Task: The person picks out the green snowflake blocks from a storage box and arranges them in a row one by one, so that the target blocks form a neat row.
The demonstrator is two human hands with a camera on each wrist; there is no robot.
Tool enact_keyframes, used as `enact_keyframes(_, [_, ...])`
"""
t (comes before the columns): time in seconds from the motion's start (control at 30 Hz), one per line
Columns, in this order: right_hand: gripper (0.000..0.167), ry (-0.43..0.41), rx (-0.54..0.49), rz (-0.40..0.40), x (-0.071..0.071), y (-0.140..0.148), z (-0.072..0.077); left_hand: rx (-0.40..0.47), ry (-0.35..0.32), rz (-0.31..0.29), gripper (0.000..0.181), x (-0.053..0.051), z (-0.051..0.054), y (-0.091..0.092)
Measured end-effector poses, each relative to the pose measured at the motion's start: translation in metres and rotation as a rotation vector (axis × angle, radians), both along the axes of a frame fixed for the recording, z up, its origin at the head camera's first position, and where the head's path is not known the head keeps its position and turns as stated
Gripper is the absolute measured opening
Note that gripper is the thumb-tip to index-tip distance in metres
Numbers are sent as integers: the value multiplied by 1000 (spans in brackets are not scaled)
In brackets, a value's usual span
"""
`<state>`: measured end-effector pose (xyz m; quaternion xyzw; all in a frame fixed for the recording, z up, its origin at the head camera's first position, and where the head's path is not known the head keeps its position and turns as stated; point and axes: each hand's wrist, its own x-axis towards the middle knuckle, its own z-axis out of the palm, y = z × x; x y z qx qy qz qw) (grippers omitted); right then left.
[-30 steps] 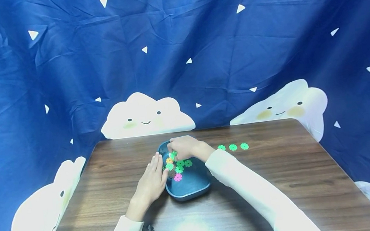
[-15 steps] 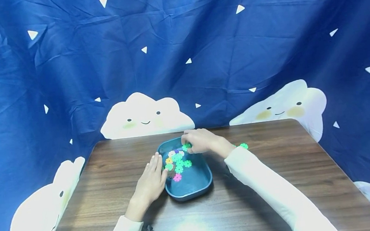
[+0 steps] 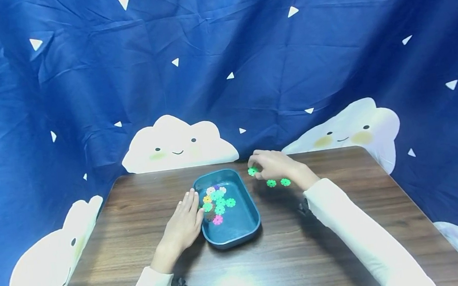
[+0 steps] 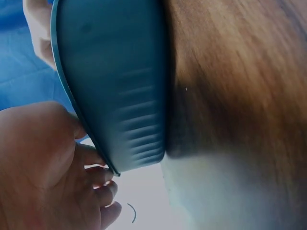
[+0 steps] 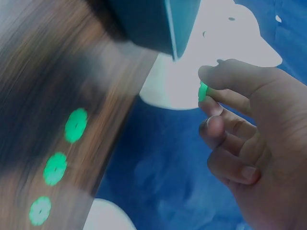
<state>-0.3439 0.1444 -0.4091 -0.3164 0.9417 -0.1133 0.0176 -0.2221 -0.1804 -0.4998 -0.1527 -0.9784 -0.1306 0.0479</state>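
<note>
I see green on the flower piece (image 3: 253, 171) in the right hand (image 3: 275, 164)! Teal tray (image 3: 239, 223) left of it, brown wood-grained table (image 3: 368, 189) below.

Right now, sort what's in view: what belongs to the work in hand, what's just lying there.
Seemingly in the work:
green flower piece, pinched by the right hand
tray, touched by the left hand
three green pieces on the table

Seemingly just there:
pink piece in the tray
orange piece in the tray
cloud-patterned backdrop
</note>
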Motion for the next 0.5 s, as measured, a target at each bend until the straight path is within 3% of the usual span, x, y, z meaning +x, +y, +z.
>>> enact_keyframes(0.5, [32, 4, -3, -69, -3, 62, -8, 33, 39, -43, 59, -3, -5, -13])
